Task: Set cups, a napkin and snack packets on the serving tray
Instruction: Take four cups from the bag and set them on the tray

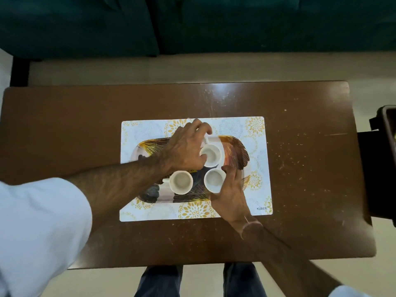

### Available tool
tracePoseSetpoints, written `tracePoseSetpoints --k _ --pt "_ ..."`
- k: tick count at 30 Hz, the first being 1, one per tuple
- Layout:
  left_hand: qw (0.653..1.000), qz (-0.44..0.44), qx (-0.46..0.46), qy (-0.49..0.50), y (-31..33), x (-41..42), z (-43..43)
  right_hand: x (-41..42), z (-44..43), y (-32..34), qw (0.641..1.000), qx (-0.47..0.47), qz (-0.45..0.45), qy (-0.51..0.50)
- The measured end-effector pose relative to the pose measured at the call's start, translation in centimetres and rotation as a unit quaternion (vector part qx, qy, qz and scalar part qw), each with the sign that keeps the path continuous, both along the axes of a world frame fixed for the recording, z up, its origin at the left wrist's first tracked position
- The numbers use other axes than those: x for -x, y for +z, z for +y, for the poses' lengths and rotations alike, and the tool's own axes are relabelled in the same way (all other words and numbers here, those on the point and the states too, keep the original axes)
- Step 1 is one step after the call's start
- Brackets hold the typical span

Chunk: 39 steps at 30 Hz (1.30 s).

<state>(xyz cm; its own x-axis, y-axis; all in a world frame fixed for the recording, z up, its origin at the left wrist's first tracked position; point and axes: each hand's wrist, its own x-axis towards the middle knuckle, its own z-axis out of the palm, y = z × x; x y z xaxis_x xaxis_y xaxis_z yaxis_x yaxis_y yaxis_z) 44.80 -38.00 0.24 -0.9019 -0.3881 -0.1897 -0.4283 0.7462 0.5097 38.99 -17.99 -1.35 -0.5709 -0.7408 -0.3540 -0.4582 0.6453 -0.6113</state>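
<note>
Left hand (pixel 184 151) grasps far white ceramic cup (pixel 212 155), right hand (pixel 229 189) near cup (pixel 214 181); rigid, fragile, probably slick: grip by rim or handle.

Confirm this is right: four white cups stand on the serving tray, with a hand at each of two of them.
Not four. The head view shows three white cups on the serving tray; the left hand and right hand are each at one.

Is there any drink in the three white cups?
No, the far cup, the near left cup and the near right cup all show bare pale insides.
</note>
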Motion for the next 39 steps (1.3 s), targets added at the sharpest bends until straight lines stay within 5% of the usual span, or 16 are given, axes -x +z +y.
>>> tracePoseSetpoints --k 3,8,12,15,20,39 --pt "0.999 -0.01 0.026 0.025 -0.4 -0.5 0.3 0.0 0.4 0.0 0.999 0.023 -0.034 0.01" --pt "0.995 0.033 -0.057 0.072 -0.4 0.0 0.9 0.2 -0.1 0.6 0.996 0.021 -0.082 0.033" --pt "0.992 0.067 -0.041 0.098 0.4 -1.6 1.1 1.1 -1.3 2.2 0.997 0.057 0.048 0.017" --pt "0.991 0.076 0.037 0.104 1.2 -4.8 1.4 1.3 -2.6 3.1 0.981 0.057 0.124 0.139" --pt "0.993 -0.011 0.11 0.035 0.8 -9.4 2.4 2.1 -4.9 2.7 0.938 -0.066 0.158 0.3" --pt "0.99 -0.029 0.118 0.077 0.0 -9.6 2.8 1.9 -8.2 2.1 0.921 -0.073 0.203 0.325"
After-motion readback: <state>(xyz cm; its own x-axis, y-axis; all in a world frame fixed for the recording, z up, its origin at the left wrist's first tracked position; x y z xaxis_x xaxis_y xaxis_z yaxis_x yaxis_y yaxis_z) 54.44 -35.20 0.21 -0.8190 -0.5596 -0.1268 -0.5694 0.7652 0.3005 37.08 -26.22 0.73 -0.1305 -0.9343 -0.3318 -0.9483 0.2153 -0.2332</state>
